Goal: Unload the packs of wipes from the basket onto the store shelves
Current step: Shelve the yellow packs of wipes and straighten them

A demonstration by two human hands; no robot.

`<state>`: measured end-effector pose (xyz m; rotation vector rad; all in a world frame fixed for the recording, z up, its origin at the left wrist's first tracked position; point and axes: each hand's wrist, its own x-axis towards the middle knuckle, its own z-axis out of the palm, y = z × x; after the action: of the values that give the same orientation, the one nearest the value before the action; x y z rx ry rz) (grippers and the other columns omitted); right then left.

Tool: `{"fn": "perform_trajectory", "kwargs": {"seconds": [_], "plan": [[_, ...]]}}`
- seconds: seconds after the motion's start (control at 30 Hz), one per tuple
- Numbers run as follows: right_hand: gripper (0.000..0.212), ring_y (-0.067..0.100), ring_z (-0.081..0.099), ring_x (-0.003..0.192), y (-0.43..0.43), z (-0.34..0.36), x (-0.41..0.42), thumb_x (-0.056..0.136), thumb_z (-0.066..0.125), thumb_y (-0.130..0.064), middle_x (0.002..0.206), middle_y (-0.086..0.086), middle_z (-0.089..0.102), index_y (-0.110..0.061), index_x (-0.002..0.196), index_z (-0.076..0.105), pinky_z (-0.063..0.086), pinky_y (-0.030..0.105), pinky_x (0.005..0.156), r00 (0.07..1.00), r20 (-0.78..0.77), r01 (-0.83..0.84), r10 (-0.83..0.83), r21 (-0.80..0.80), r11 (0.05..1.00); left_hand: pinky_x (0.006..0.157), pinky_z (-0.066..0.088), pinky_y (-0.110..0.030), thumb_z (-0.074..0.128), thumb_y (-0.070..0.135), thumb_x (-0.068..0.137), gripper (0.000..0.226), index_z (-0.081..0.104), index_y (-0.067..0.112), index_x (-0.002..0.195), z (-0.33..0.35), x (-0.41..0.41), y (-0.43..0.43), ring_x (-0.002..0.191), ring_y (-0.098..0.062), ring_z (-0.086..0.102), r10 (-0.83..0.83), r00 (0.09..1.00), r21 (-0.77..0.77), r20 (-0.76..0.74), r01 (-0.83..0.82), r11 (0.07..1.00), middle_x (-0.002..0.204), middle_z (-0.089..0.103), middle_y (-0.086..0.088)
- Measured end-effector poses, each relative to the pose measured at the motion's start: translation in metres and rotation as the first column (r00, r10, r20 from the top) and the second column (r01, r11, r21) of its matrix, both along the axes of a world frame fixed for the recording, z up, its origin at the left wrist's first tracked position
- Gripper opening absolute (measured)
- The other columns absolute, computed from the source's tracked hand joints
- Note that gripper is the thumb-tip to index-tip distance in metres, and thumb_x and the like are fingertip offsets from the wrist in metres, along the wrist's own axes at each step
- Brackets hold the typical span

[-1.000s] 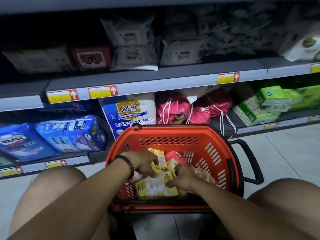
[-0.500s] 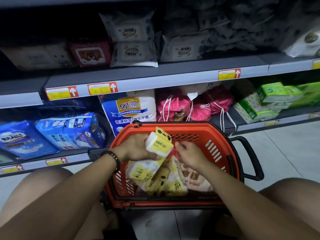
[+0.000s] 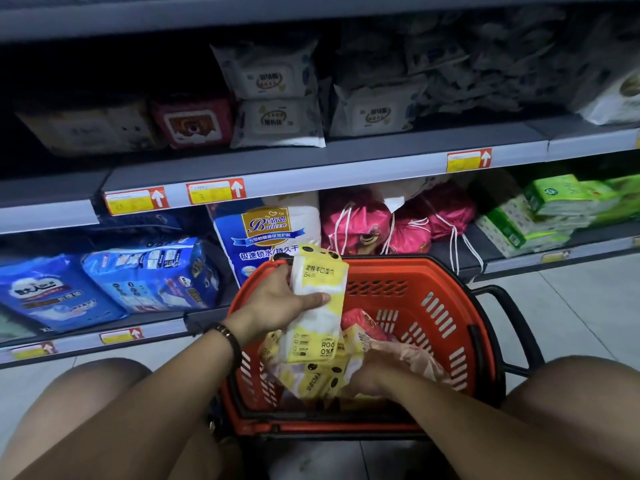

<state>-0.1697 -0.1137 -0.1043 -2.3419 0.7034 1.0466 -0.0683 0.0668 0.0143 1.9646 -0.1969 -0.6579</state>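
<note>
Dim store shelving fills the view ahead, and we crouch before it with the basket between our knees. Our left hand (image 3: 277,303) is wrapped round what look like two yellow packs (image 3: 318,273) of wipes, thumb pressed across the front, one pack hanging below the other, raised just above the left side of the red basket (image 3: 450,306). Our right hand (image 3: 369,377) is sunk among the loose packs (image 3: 311,379) in the basket bottom; its fingers are buried, so we cannot tell whether it grips anything. The main risk, we judge, is the lower pack: slick film held by one thumb could slide out and drop back into the basket or onto the tiled floor (image 3: 571,306). Further out, the shelf (image 3: 346,166) above carries stacked white packs (image 3: 277,123) close to its front edge, so pushing ours in carelessly might knock one off. Poor light could also send us to the wrong slot, such as the lower shelf with its pink bags (image 3: 360,223).
</note>
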Motion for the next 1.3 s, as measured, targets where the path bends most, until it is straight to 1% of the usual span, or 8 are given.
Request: {"fn": "perform_trajectory", "kwargs": {"seconds": [0.23,0.33,0.43,0.7,0.9,1.0,1.13,1.3], "plan": [[0.138,0.035,0.02,0.162,0.012,-0.002,-0.002,0.081,0.09,-0.042,0.178,0.01,0.012,-0.011,0.168,-0.013,0.03,0.037,0.124,0.988,0.034,0.134,-0.147,0.249,0.959,0.091,0.061,-0.048,0.056,0.024,0.104,0.038,0.063,0.006,0.137,0.022,-0.004,0.001,0.107,-0.034,0.075,0.029,0.858,-0.388,-0.513,-0.262,0.884,0.126,0.075,-0.017],[0.123,0.032,0.036,0.156,0.015,-0.008,-0.007,0.082,0.089,-0.033,0.173,0.013,0.028,-0.009,0.169,0.006,0.041,0.031,0.116,0.984,0.043,0.161,-0.174,0.213,0.964,0.096,0.057,-0.05,0.06,0.051,0.094,0.057,0.07,0.008,0.13,0.029,-0.004,0.001,0.106,-0.037,0.073,0.078,0.815,-0.406,-0.574,-0.366,0.838,0.123,0.075,-0.019],[0.092,0.028,0.057,0.137,0.003,-0.006,0.001,0.076,0.089,-0.015,0.156,0.007,0.054,-0.015,0.156,0.044,0.058,0.034,0.097,0.939,0.095,0.294,-0.33,0.276,0.915,0.072,0.063,-0.039,0.05,0.073,0.091,0.066,0.077,0.015,0.107,0.03,-0.003,0.001,0.074,-0.027,0.074,0.151,0.861,-0.412,-0.486,-0.378,0.829,0.087,0.076,-0.011],[0.014,0.026,0.068,0.061,-0.031,0.074,0.01,0.076,0.082,-0.014,0.07,0.003,0.067,-0.014,0.076,0.068,0.046,0.025,0.045,0.763,0.379,0.389,-0.524,0.379,0.84,0.056,0.059,-0.031,0.055,0.059,0.099,0.054,0.08,0.012,0.092,0.036,0.001,-0.003,0.058,-0.023,0.069,0.177,0.832,-0.499,-0.526,-0.47,0.727,0.073,0.072,-0.01],[0.053,0.022,0.082,0.084,-0.036,0.123,0.008,0.076,0.085,0.003,0.097,-0.003,0.084,-0.023,0.121,0.074,0.067,0.053,0.079,0.531,0.528,0.241,-0.663,0.656,0.716,0.07,0.049,-0.037,0.055,0.03,0.096,0.023,0.065,0.01,0.091,0.031,0.007,-0.022,0.069,-0.026,0.06,0.292,0.792,-0.453,-0.536,-0.562,0.692,0.079,0.064,-0.011],[0.06,0.019,0.082,0.091,-0.039,0.146,0.007,0.081,0.081,0.014,0.107,0.001,0.082,-0.021,0.128,0.069,0.067,0.04,0.077,0.413,0.528,0.162,-0.742,0.76,0.63,0.071,0.046,-0.037,0.055,0.029,0.095,0.024,0.064,0.01,0.085,0.037,0.006,-0.031,0.065,-0.026,0.055,0.27,0.78,-0.461,-0.564,-0.569,0.681,0.071,0.059,-0.009],[0.061,0.0,0.076,0.096,-0.04,0.161,0.0,0.082,0.085,0.006,0.115,-0.012,0.077,-0.027,0.13,0.067,0.057,0.012,0.077,0.295,0.712,0.099,-0.638,0.641,0.761,0.082,0.05,-0.042,0.057,0.03,0.09,0.023,0.064,0.009,0.096,0.037,0.004,-0.042,0.072,-0.028,0.061,0.231,0.788,-0.49,-0.571,-0.553,0.673,0.077,0.065,-0.013],[0.072,-0.011,0.058,0.107,-0.027,0.156,-0.002,0.083,0.089,-0.016,0.115,-0.028,0.055,-0.044,0.143,0.06,0.047,0.004,0.088,0.31,0.94,-0.006,-0.145,0.155,0.988,0.104,0.053,-0.056,0.069,0.063,0.087,0.074,0.069,0.001,0.128,0.037,-0.003,-0.057,0.113,-0.043,0.07,0.124,0.856,-0.614,-0.502,-0.454,0.646,0.123,0.072,-0.027]]}}
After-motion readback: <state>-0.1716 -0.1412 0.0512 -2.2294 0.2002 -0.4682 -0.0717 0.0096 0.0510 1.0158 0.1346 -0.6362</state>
